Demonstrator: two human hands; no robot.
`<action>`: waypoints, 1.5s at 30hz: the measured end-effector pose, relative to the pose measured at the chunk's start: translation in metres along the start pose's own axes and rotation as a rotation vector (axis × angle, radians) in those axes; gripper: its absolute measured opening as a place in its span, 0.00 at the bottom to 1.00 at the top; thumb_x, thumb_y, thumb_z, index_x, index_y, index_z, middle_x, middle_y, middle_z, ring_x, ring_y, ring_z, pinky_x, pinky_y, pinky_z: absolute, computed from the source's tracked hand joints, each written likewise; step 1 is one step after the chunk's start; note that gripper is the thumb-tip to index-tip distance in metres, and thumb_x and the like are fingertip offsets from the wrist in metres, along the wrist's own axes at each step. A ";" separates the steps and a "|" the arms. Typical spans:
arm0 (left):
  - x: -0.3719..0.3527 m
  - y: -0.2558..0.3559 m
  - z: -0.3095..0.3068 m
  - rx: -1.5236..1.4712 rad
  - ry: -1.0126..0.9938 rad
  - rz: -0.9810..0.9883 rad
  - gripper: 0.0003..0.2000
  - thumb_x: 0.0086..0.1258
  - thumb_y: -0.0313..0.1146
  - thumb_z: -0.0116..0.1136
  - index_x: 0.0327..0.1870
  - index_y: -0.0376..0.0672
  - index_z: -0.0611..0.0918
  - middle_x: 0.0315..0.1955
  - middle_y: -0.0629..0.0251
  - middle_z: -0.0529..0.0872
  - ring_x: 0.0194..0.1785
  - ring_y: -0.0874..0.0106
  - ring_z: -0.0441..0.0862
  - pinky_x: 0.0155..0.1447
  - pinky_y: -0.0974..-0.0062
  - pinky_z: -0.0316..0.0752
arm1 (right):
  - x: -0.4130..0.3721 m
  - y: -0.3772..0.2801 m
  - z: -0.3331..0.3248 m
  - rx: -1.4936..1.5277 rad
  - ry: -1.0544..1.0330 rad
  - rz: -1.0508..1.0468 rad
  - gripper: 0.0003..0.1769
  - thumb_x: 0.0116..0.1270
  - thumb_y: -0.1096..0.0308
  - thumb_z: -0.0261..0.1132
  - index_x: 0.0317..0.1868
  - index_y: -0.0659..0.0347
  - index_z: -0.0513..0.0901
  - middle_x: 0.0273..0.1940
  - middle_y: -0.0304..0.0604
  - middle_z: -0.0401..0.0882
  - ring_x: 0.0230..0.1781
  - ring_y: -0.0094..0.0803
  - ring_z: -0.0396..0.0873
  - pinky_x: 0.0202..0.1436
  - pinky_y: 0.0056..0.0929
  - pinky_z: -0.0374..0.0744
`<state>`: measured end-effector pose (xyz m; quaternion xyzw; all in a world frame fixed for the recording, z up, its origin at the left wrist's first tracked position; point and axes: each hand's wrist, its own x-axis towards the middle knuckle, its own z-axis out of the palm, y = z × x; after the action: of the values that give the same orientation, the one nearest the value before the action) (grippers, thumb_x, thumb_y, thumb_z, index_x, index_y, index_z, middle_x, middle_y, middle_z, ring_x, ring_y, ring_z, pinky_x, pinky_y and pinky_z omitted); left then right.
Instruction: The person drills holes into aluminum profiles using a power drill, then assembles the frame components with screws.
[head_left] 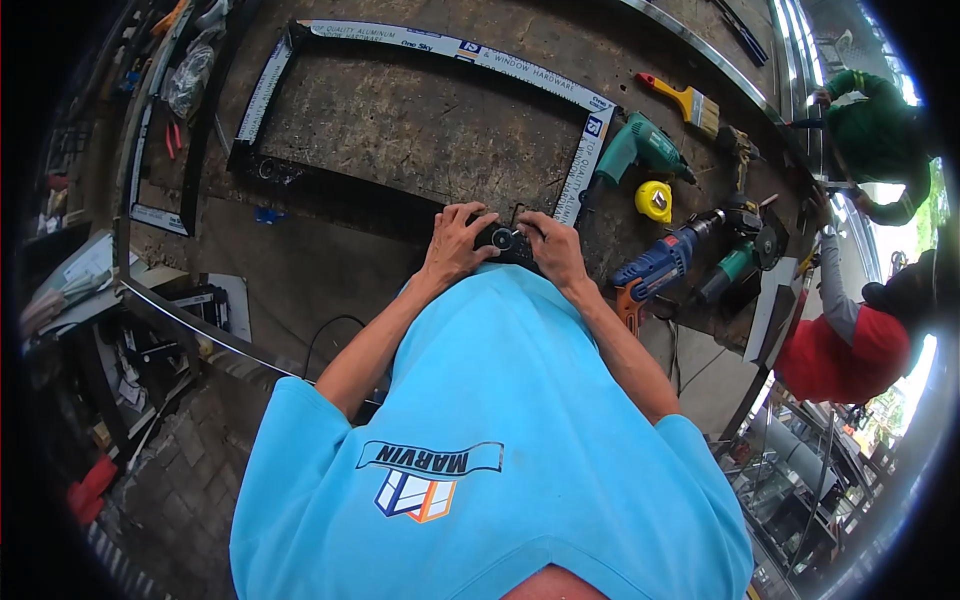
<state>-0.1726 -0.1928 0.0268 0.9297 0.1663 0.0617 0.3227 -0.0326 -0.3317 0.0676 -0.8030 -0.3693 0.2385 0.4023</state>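
Observation:
Both my hands rest on a small black round part (503, 240) at the near rail of a black aluminium window frame (330, 190) lying on the worn workbench. My left hand (457, 243) grips the part from the left with fingers curled over it. My right hand (553, 247) holds it from the right. My light blue shirt hides the bench edge below the hands.
Right of the frame lie a green drill (640, 148), a yellow tape measure (654, 201), a blue drill (662, 264), a paintbrush (686, 100) and a grinder (745, 252). A person in red (850, 345) and one in green (880, 135) stand at the right.

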 end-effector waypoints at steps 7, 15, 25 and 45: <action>0.000 -0.003 0.002 -0.021 0.015 0.022 0.28 0.50 0.42 0.72 0.55 0.50 0.79 0.56 0.65 0.73 0.61 0.61 0.65 0.61 0.61 0.62 | -0.014 0.000 0.013 -0.110 0.072 -0.253 0.09 0.60 0.78 0.62 0.42 0.65 0.81 0.39 0.50 0.83 0.39 0.44 0.83 0.41 0.35 0.82; 0.000 -0.010 -0.001 -0.069 -0.003 0.067 0.27 0.50 0.39 0.72 0.55 0.50 0.79 0.56 0.65 0.73 0.61 0.61 0.65 0.62 0.60 0.63 | -0.012 0.004 0.017 -0.182 -0.016 -0.432 0.15 0.56 0.83 0.60 0.45 0.63 0.79 0.44 0.48 0.83 0.44 0.42 0.83 0.42 0.35 0.83; 0.000 -0.014 0.001 -0.067 -0.020 0.093 0.25 0.51 0.37 0.72 0.54 0.54 0.80 0.57 0.65 0.71 0.60 0.61 0.65 0.62 0.61 0.64 | 0.000 -0.002 0.007 0.018 -0.018 0.067 0.08 0.61 0.78 0.62 0.40 0.65 0.83 0.36 0.52 0.84 0.35 0.46 0.84 0.36 0.34 0.81; 0.011 -0.010 -0.001 -0.186 -0.056 0.068 0.21 0.52 0.33 0.70 0.50 0.50 0.81 0.58 0.61 0.70 0.62 0.59 0.64 0.64 0.61 0.62 | -0.026 -0.005 0.026 0.118 0.027 0.114 0.08 0.63 0.79 0.62 0.42 0.67 0.82 0.36 0.45 0.85 0.32 0.26 0.83 0.36 0.24 0.81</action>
<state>-0.1648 -0.1810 0.0217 0.9022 0.1190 0.0616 0.4099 -0.0685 -0.3378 0.0596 -0.8008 -0.3030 0.2714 0.4396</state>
